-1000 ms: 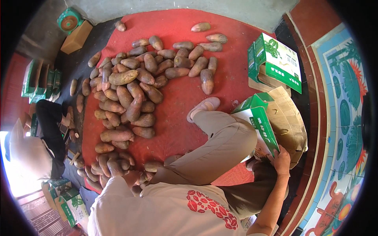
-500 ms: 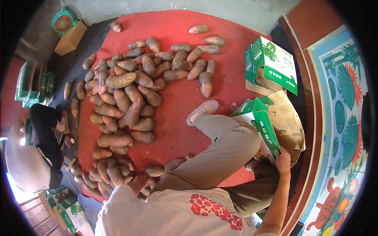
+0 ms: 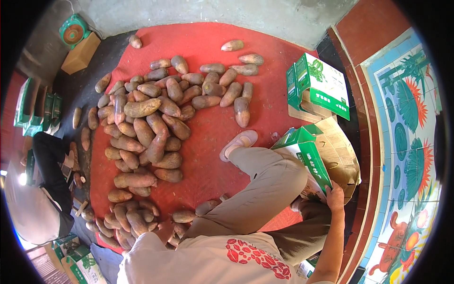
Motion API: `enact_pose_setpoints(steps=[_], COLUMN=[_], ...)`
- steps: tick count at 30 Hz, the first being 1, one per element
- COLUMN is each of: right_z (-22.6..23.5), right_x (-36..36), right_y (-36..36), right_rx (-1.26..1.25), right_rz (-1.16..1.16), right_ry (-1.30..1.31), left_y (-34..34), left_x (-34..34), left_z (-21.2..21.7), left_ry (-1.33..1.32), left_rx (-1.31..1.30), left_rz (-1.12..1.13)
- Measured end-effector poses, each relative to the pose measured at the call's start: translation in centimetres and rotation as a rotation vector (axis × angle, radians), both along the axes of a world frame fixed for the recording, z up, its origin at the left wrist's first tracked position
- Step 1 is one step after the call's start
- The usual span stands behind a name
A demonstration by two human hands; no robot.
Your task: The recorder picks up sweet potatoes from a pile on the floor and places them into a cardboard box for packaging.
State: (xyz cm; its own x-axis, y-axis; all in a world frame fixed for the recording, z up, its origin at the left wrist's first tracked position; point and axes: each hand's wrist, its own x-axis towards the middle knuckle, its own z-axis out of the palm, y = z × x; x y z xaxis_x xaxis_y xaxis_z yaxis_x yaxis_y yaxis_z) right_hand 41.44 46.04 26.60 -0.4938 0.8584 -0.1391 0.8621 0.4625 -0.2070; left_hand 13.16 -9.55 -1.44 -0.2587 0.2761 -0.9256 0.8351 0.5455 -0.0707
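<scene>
**Right hand holds the open carton; the view has slid a little over the heap**

Head view: set against the pictures just before, the camera has shifted slightly, so the heap of sweet potatoes sits a touch lower and further left on the red mat. The right hand has stayed where it was, on the edge of the green-and-white carton beside the bent knee, so the work around that carton goes on without a new grasp. Its fingers curl over the carton's flap, closed on it. The left hand cannot be made out below the shirt, near the closest roots; whether it holds anything I cannot tell.

Packages: a second green-and-white box with a leaf picture stands upright beyond the first, at the mat's right edge. Brown cardboard lies flattened under the open carton. Flat green cartons are stacked far left, more sit at lower left, and a plain brown box lies top left beside a green round device.
</scene>
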Motion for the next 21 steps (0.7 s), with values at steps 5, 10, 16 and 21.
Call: enact_pose_setpoints(steps=[5, 10, 16, 21], right_z=[-0.4, 0.5, 0.3, 0.6], right_x=[0.2, 0.4, -0.9, -0.6], right_y=[0.3, 0.7, -0.1, 0.1], right_rx=[0.040, 0.014, 0.059, 0.042], right_rz=[0.014, 0.026, -0.021, -0.020], right_ry=[0.005, 0.004, 0.064, 0.036], left_y=[1.7, 6.3, 14.2, 18.9], left_x=[-1.0, -6.3, -9.5, -11.9], left_z=[2.6, 2.7, 9.2, 9.6], left_ry=[0.000, -0.167, 0.008, 0.078], left_rx=[0.046, 0.031, 0.357, 0.523], left_rz=[-0.015, 0.013, 0.111, 0.265])
